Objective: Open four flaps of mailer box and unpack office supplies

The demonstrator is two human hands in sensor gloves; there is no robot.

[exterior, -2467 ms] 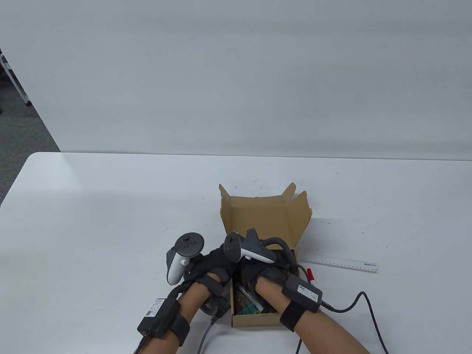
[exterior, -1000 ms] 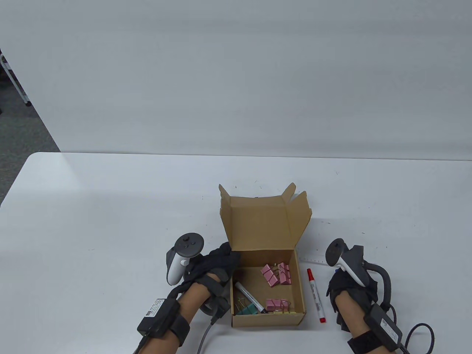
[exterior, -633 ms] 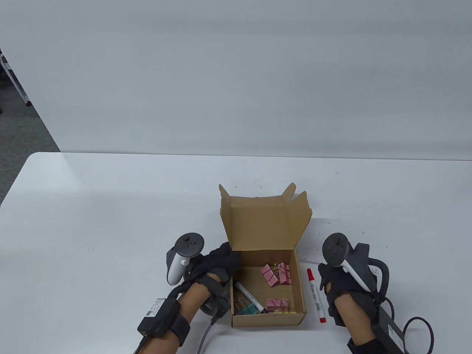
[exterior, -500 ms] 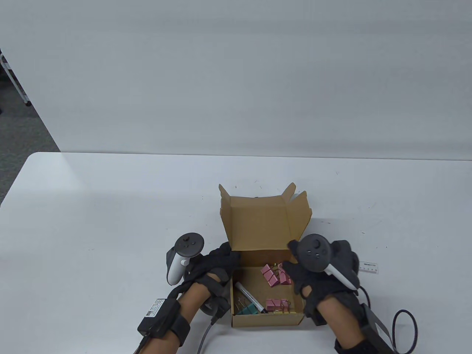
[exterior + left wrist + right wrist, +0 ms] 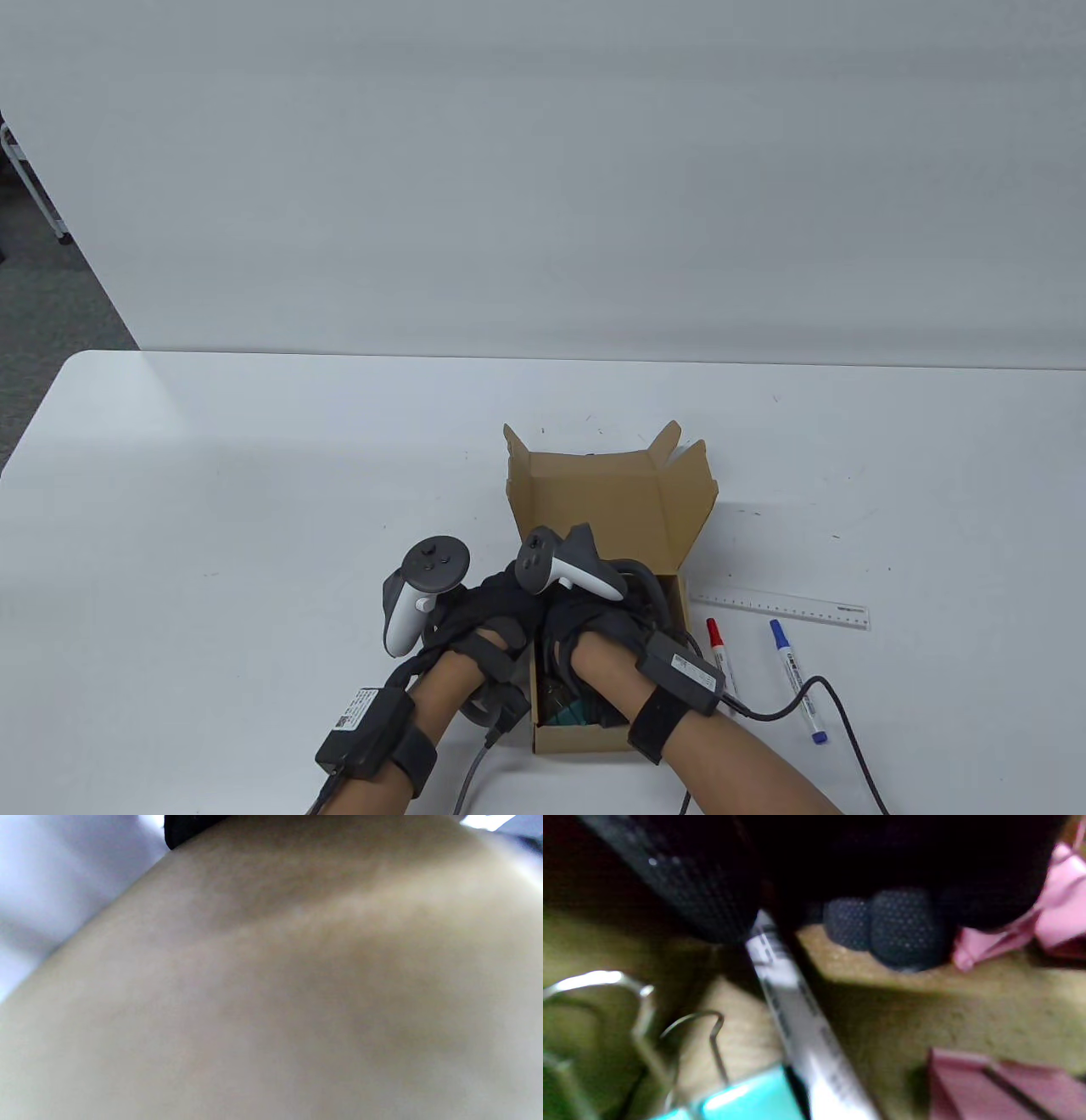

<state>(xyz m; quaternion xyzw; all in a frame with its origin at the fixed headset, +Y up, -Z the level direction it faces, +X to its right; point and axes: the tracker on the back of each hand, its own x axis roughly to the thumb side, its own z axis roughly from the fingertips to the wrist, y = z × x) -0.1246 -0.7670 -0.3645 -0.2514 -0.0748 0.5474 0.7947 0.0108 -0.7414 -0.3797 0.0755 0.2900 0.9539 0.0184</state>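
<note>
Cardboard mailer box [image 5: 607,509] stands open on the worktop [image 5: 254,475], steadied at its left wall by the left hand [image 5: 492,615]. Since a second ago a blue marker [image 5: 796,669] has been laid beside the red marker [image 5: 722,655], and the right hand [image 5: 594,628] has been brought back inside, fingertips [image 5: 903,927] closing around the remaining marker [image 5: 801,1018]; a firm grip cannot be confirmed. Binder clips [image 5: 992,1082] are left to unpack.

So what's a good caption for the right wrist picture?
Fingers reach for a marker among clips in the box.
</note>
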